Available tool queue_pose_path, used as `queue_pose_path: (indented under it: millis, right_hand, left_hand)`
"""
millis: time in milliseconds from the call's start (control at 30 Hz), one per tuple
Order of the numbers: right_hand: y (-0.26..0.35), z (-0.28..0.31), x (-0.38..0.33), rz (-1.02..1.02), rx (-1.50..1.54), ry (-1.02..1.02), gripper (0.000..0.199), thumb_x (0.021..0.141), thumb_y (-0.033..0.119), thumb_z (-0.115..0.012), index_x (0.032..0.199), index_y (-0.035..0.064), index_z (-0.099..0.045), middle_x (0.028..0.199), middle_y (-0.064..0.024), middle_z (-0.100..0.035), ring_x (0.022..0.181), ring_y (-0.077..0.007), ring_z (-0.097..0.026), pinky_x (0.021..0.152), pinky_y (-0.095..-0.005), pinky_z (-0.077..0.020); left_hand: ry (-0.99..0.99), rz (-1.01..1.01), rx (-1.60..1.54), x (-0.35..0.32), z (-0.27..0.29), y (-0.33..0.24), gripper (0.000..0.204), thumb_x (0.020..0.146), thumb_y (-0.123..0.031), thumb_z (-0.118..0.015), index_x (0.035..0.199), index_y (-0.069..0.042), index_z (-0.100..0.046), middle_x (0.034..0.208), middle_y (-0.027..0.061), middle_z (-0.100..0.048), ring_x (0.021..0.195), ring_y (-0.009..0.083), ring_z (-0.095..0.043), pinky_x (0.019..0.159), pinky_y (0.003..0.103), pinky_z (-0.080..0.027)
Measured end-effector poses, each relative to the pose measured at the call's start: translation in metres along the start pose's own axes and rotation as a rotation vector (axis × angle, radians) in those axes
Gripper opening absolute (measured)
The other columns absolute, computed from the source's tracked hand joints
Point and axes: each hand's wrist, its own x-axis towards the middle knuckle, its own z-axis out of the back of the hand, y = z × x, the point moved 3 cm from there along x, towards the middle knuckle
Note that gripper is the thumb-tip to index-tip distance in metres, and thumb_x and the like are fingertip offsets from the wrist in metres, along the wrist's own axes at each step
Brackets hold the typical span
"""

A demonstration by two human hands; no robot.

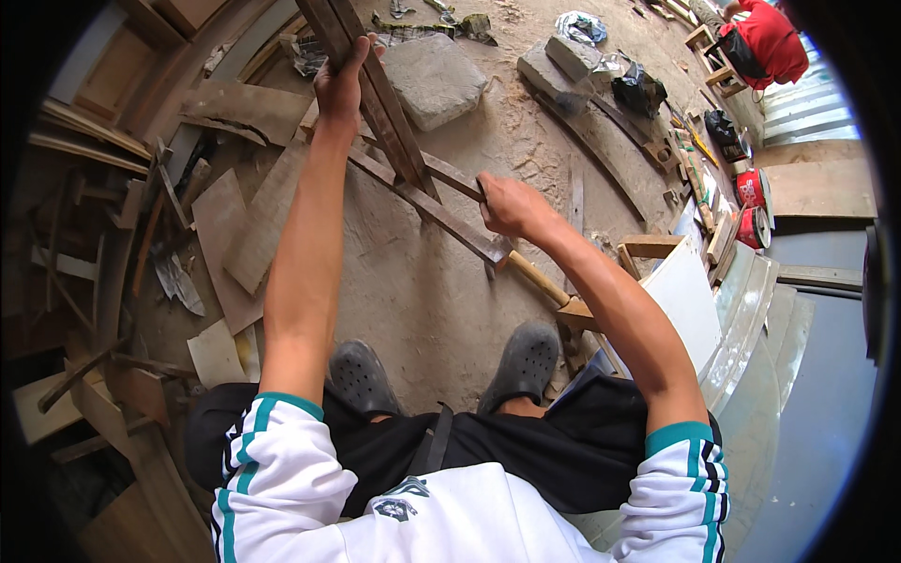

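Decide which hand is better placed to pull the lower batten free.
Right. The right hand already grips the lower batten; the left hand is farther up, holding the upright battens.

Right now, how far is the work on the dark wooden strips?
Done: two dark wooden strips already lie crossed over the sandy ground, though any fastening cannot be seen. In hand: the left hand grips the upright strip, and the right hand grips the lower strip near the crossing. A wooden-handled tool lies by the strip's end, untouched. Left: offcut boards lie loose at the left, unused.
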Motion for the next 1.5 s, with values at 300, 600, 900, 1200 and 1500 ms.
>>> queue_pose_path:
  millis: [300,600,900,1200,1500]
  right_hand:
    - [0.006,0.003,0.001,-0.03,0.017,0.024,0.02,0.083,0.007,-0.052,0.1,-0.0038,-0.05,0.087,-0.0294,-0.066,0.086,-0.0492,-0.064,0.075,-0.0555,-0.0516]
    - [0.011,0.004,-0.003,-0.037,0.023,0.015,0.022,0.082,0.007,-0.054,0.099,-0.0054,-0.051,0.089,-0.0306,-0.066,0.088,-0.0497,-0.064,0.076,-0.0548,-0.0515]
    - [0.012,0.001,-0.002,-0.049,0.027,0.014,0.021,0.083,0.008,-0.052,0.1,-0.0055,-0.051,0.091,-0.0314,-0.066,0.089,-0.0497,-0.064,0.078,-0.0549,-0.0515]
    - [0.019,0.001,-0.007,-0.05,0.043,0.033,0.025,0.082,0.007,-0.056,0.102,-0.0076,-0.051,0.093,-0.0302,-0.066,0.091,-0.0479,-0.065,0.079,-0.0527,-0.0526]
    - [0.023,-0.005,-0.023,-0.111,0.098,0.015,0.031,0.081,0.01,-0.06,0.104,-0.0077,-0.05,0.092,-0.0302,-0.066,0.092,-0.0477,-0.065,0.08,-0.0517,-0.0537]
  left_hand:
    - [0.081,0.06,-0.034,0.002,0.002,0.0,0.047,0.092,-0.031,-0.073,0.124,0.0,-0.06,0.123,0.0132,-0.068,0.113,0.0255,-0.065,0.095,0.038,-0.052]
    - [0.054,0.057,-0.056,0.005,0.002,0.008,0.043,0.089,-0.032,-0.077,0.118,-0.002,-0.067,0.118,0.0101,-0.071,0.112,0.023,-0.066,0.093,0.037,-0.053]
    - [0.056,0.053,-0.058,0.004,0.006,0.009,0.043,0.089,-0.031,-0.077,0.119,-0.002,-0.066,0.117,0.0107,-0.071,0.112,0.0239,-0.067,0.094,0.038,-0.053]
    - [0.099,0.096,-0.12,0.004,0.008,0.005,0.046,0.089,-0.031,-0.077,0.121,-0.001,-0.062,0.119,0.0137,-0.07,0.112,0.0258,-0.066,0.097,0.038,-0.052]
    - [0.16,0.111,-0.025,-0.002,-0.022,0.001,0.054,0.089,-0.043,-0.073,0.121,-0.001,-0.064,0.112,0.0102,-0.07,0.106,0.0214,-0.066,0.093,0.035,-0.052]
